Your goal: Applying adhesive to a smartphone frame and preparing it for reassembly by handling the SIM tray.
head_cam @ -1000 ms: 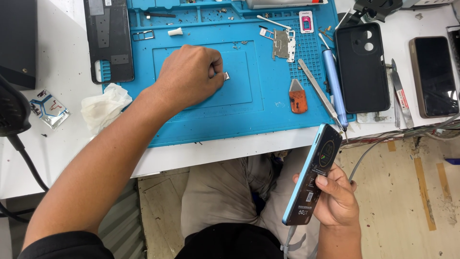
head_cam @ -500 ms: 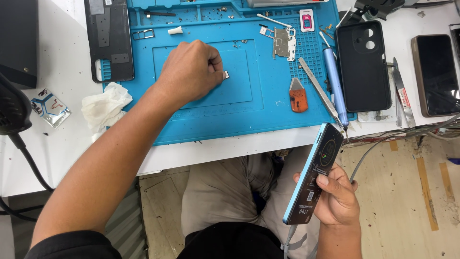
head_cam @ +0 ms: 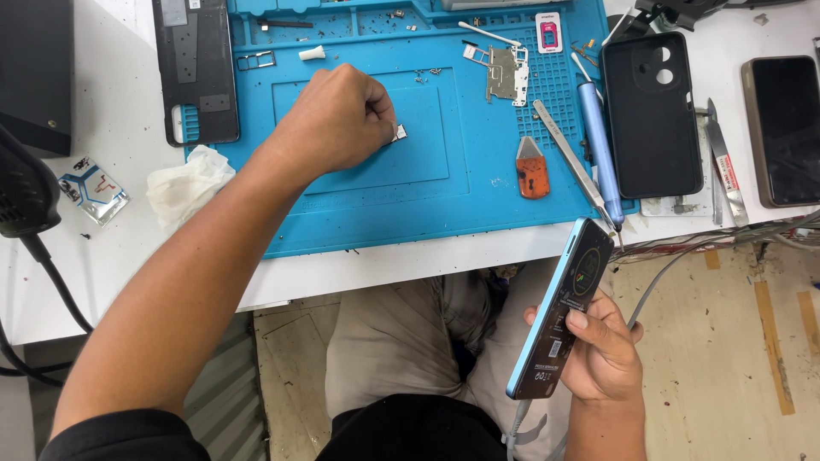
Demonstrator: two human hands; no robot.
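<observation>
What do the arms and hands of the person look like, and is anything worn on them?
Both hands, left hand and right hand, are bare: no gloves, rings or watch show. The forearms are uncovered. A dark short sleeve shows at the left upper arm.

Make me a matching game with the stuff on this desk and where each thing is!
Things:
1. crumpled tissue
2. orange pry tool
3. opened phone
4. black phone case

Places:
A. held in the right hand, below the desk edge
B. on the blue mat, beside the metal tweezers
C. at the mat's left edge, on the white desk
D. right of the blue screwdriver, at the mat's right edge

Pairs: 1-C, 2-B, 3-A, 4-D
</observation>
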